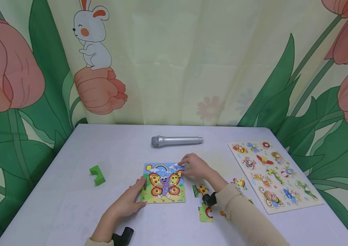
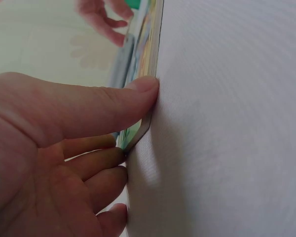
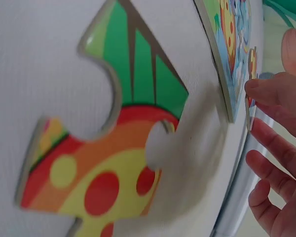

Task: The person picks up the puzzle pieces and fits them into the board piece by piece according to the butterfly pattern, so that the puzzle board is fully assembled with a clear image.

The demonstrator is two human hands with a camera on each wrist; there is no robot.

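A square butterfly puzzle board [image 1: 165,196] lies on the table, its picture facing up. My left hand [image 1: 127,201] rests at its near left corner; in the left wrist view the thumb [image 2: 111,106] touches the board's edge, the fingers beside the corner. Over the board's far right corner, my right hand [image 1: 196,166] pinches a thin puzzle piece [image 3: 251,66] between thumb and fingers. From the right wrist, that piece appears edge-on, raised off the board. A loose green, red and yellow puzzle piece [image 3: 101,190] lies flat below the right wrist.
More loose pieces lie right of the board, including a green one [image 1: 204,214] and others partly behind the right sleeve. A green piece [image 1: 97,175] sits at left. Behind the board is a silver microphone [image 1: 178,141]; an insect-picture board [image 1: 255,184] lies at right.
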